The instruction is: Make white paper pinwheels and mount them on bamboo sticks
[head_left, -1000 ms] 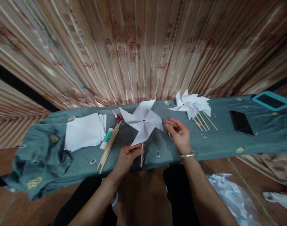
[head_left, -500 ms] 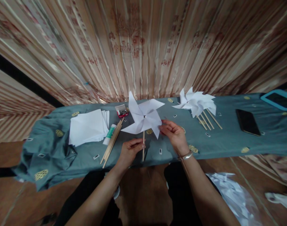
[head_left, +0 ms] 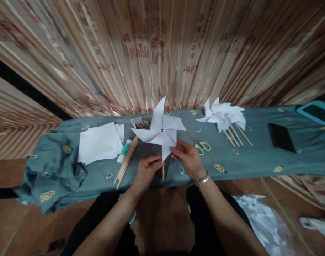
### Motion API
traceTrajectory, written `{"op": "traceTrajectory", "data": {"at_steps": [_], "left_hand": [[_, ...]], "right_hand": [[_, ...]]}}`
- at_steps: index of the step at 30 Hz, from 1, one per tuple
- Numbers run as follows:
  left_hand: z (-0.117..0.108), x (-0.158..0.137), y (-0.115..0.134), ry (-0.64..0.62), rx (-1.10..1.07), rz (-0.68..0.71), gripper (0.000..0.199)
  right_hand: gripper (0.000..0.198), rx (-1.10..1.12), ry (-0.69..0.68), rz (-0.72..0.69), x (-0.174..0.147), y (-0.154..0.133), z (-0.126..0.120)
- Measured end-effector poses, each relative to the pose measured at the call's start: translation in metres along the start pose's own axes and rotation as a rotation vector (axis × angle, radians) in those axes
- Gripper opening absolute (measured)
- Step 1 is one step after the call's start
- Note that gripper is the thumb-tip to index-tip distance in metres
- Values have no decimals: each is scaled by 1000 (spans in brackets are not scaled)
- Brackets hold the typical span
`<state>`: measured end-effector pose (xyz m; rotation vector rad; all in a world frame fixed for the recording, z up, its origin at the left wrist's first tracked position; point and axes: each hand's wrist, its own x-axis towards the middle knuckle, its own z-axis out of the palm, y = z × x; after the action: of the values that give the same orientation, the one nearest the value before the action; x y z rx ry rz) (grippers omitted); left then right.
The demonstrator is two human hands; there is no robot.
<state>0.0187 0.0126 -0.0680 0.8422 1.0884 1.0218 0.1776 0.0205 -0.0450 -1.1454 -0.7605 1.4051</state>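
Note:
A white paper pinwheel (head_left: 166, 122) with a silver pin at its centre stands out over the middle of the cloth-covered table. My left hand (head_left: 148, 170) is closed on its wooden stick, just under the lowest blade; the stick's end pokes out below the fingers. At that blade's right edge, the thumb and fingertips of my right hand (head_left: 187, 158) pinch the paper. A pair of scissors (head_left: 202, 146) with pale green handles lies right beside this hand. Left of the pinwheel are several loose wooden sticks (head_left: 127, 161) and a glue stick (head_left: 124, 151).
White paper sheets (head_left: 100, 142) are stacked at the left, and a small red box of pins (head_left: 138, 124) sits behind the sticks. Finished pinwheels (head_left: 226, 113), a black phone (head_left: 281, 138) and a blue-framed device (head_left: 317, 112) lie rightward. A plastic bag (head_left: 266, 220) rests on the floor.
The pinwheel's blades have turned clockwise. My right hand has moved left and slightly down with the blade, uncovering the scissors. My left hand stays on the stick.

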Motion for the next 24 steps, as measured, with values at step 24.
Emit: {"op": "traceTrajectory", "data": {"at_steps": [24], "left_hand": [[-10,-7,-5,-50,68,-73,29]], "right_hand": [[48,-366,440,-460,21,-8,-53]]}}
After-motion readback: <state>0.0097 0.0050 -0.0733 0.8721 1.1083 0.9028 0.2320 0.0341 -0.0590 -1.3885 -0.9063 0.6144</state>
